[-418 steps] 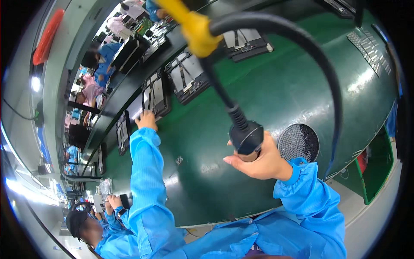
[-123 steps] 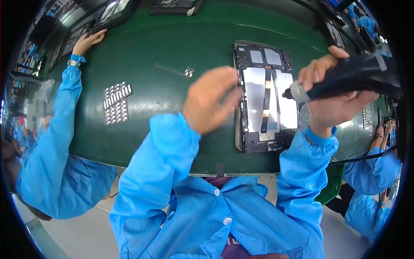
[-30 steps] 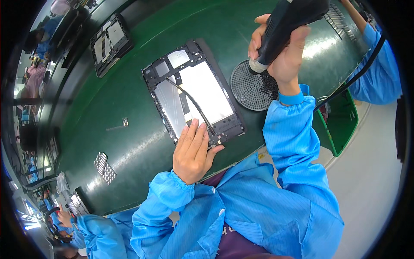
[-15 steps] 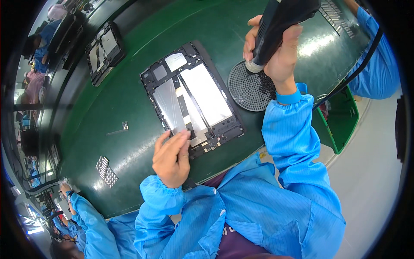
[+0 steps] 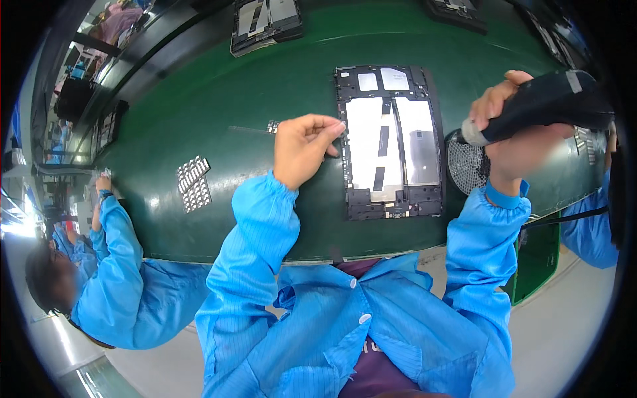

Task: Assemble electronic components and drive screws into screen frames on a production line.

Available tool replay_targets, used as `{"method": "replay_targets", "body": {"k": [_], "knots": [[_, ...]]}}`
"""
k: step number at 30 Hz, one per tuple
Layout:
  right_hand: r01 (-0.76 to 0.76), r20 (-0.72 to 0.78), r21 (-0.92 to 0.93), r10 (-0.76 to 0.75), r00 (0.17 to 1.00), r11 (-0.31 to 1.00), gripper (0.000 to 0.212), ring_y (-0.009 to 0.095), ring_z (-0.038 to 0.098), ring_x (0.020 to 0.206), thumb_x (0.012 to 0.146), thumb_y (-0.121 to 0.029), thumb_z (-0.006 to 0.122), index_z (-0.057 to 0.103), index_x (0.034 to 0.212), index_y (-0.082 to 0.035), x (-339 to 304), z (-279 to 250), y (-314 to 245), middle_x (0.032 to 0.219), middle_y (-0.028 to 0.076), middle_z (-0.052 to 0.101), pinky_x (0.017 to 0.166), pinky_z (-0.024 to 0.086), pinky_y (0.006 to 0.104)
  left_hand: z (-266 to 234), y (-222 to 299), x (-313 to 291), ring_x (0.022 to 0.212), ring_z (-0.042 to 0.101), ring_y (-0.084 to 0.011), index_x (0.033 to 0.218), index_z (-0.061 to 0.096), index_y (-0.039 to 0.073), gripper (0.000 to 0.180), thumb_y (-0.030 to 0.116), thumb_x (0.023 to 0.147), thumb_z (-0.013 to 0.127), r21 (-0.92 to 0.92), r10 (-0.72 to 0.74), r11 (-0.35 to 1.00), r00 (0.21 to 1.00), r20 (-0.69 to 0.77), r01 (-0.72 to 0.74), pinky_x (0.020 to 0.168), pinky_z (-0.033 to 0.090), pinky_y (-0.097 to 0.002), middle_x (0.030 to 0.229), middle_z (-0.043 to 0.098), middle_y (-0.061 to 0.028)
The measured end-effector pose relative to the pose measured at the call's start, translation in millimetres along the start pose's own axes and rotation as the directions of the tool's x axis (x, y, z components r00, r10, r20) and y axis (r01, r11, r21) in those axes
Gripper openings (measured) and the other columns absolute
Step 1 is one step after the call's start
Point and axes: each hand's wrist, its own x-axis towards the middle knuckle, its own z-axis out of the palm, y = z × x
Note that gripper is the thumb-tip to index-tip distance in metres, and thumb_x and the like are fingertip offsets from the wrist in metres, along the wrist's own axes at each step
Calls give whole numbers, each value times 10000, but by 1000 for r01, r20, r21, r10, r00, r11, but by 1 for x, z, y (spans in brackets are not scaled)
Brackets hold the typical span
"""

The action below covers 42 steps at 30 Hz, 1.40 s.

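In front of me an opened tablet (image 5: 423, 142) lies on the green table, its black frame and silvery battery cells showing. At its left edge is my left hand (image 5: 302, 149), thumb and forefinger pinched together; anything between the fingertips is too small to make out. My right hand (image 5: 514, 159) grips a black handheld power screwdriver (image 5: 537, 106) with pale tape round its front end, held to the right of the tablet. Partly under that hand sits a round dimpled tray (image 5: 466, 169) with small dark pieces in it. The screwdriver's tip is not clearly seen.
Left of the tablet lie a small strip part (image 5: 272, 126) and two cards of small pads (image 5: 194, 184). Other opened tablets (image 5: 265, 23) stand at the far side. A green bin (image 5: 537, 259) and a black cable (image 5: 564, 217) are at the right. A co-worker (image 5: 113, 278) sits at left.
The view has turned, so the tablet appears straighter. My left hand has moved from the tablet's near end to its left edge. The screwdriver stays in my right hand, tilted flatter now.
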Motion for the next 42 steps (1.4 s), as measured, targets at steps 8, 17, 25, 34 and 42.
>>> {"method": "replay_targets", "body": {"k": [8,17,25,34,42], "knots": [[-126,127,-76,135,983,989,950,178,533,580,756,-791,161,439,1170,18,23,75,22,702,90,520,545,445,319,-3,-24,36,557,535,-88,809,684,7,107,74,729,704,167,271,951,962,-36,-261,505,423,-223,722,607,-65],[-191,181,-62,200,963,980,914,172,529,546,771,-777,167,473,1094,22,37,115,76,670,87,522,521,454,295,-11,-1,44,503,613,-129,758,632,-58,176,82,709,726,111,-8,994,998,67,1,403,455,-213,651,638,-98],[-232,187,-58,239,953,971,915,186,523,540,765,-784,172,471,1075,23,38,120,94,668,94,521,520,446,308,-21,7,55,540,633,-131,768,646,-52,104,42,733,675,123,-176,981,958,224,151,419,477,-216,683,649,-109],[-260,186,-47,265,946,964,932,190,525,551,744,-804,173,478,1062,18,37,116,100,669,94,515,528,444,309,-19,9,54,531,609,-105,811,621,-32,67,19,767,621,151,-191,976,954,233,158,412,444,-181,688,624,-67],[-167,200,-32,170,965,986,772,137,530,522,832,-676,326,529,992,52,26,130,99,635,97,541,483,428,243,-72,11,63,585,629,-141,832,683,3,108,40,731,681,304,12,948,968,251,-90,537,509,-250,697,653,-83]]}}
